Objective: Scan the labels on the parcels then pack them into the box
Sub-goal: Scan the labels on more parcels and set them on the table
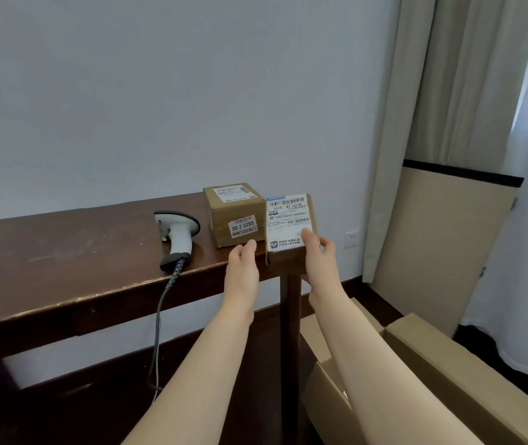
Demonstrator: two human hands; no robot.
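Dark table (63, 258) — two parcels (234, 207) (290, 216), one scanner (177, 229)

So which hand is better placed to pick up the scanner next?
Left. The left hand is open and holds nothing, at the table edge, on the side of the scanner. The right hand grips the parcel, label showing, farther from the scanner.

Labelled parcel (290, 232) in right hand (319, 261)
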